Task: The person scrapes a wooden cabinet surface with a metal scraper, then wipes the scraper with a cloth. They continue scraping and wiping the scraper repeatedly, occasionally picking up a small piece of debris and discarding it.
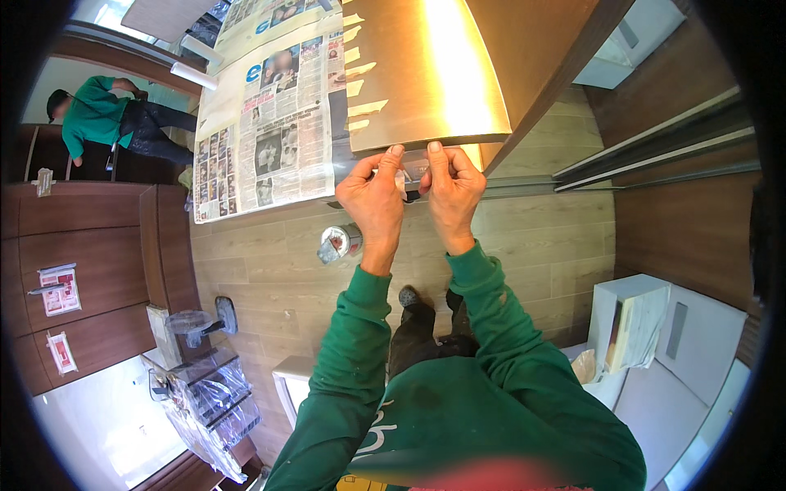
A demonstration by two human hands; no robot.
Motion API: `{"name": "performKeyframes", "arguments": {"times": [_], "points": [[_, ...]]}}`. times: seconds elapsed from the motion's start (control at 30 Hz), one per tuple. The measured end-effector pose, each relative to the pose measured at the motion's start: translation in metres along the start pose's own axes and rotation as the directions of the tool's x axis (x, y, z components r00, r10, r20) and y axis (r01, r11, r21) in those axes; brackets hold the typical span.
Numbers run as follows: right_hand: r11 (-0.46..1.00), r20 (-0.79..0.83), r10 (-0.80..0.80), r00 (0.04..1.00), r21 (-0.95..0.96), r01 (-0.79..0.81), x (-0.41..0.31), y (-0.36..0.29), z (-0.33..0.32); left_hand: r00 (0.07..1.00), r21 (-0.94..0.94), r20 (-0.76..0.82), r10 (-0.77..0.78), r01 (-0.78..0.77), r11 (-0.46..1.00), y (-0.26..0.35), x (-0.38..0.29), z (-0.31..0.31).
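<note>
A gold-coloured brushed sheet (pixel 405 67), shiny with a bright reflection, stretches away before me, and its near edge is slightly bowed. My left hand (pixel 376 196) pinches that edge near the middle, thumb on top and fingers curled below. Close beside it on the right, my right hand (pixel 455 190) grips the same edge in the same way. Torn strips of masking tape (pixel 368 109) run along the sheet's left side. What lies beneath the sheet between my hands is mostly hidden.
Newspaper (pixel 288 116) covers the surface left of the sheet. An open can (pixel 341 242) stands on the wood-look floor (pixel 264 264). Behind, at left, a person in green (pixel 95 116) stands by brown cabinets (pixel 80 245). A plastic-wrapped rack (pixel 209 399) and white cabinets (pixel 681 331) flank me.
</note>
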State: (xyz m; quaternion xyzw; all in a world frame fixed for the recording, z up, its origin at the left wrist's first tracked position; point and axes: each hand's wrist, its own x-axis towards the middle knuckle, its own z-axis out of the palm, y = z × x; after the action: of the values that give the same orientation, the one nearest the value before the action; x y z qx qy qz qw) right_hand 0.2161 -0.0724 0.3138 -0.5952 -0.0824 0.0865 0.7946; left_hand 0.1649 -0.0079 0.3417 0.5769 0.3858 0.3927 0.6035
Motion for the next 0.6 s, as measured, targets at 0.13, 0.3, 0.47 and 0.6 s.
{"name": "performKeyframes", "arguments": {"times": [0.13, 0.3, 0.47, 0.6], "points": [[0.971, 0.033, -0.184, 0.982, -0.147, 0.187, 0.007, -0.004, 0.003, 0.998, -0.003, -0.034, -0.044, 0.044, 0.999, 0.002, -0.003, 0.005], [0.956, -0.015, -0.250, 0.968, -0.164, 0.244, 0.001, 0.002, 0.014, 0.999, 0.044, -0.044, -0.017, 0.019, 0.999, 0.006, -0.002, 0.006], [0.987, 0.064, -0.131, 0.989, -0.083, 0.136, -0.005, 0.012, 0.017, 0.998, 0.162, -0.005, 0.056, -0.055, 0.985, 0.017, -0.006, -0.019], [1.000, 0.048, -0.014, 0.999, -0.002, 0.014, -0.005, 0.010, 0.017, 1.000, 0.271, -0.015, -0.016, 0.019, 0.962, 0.007, -0.029, -0.047]]}}
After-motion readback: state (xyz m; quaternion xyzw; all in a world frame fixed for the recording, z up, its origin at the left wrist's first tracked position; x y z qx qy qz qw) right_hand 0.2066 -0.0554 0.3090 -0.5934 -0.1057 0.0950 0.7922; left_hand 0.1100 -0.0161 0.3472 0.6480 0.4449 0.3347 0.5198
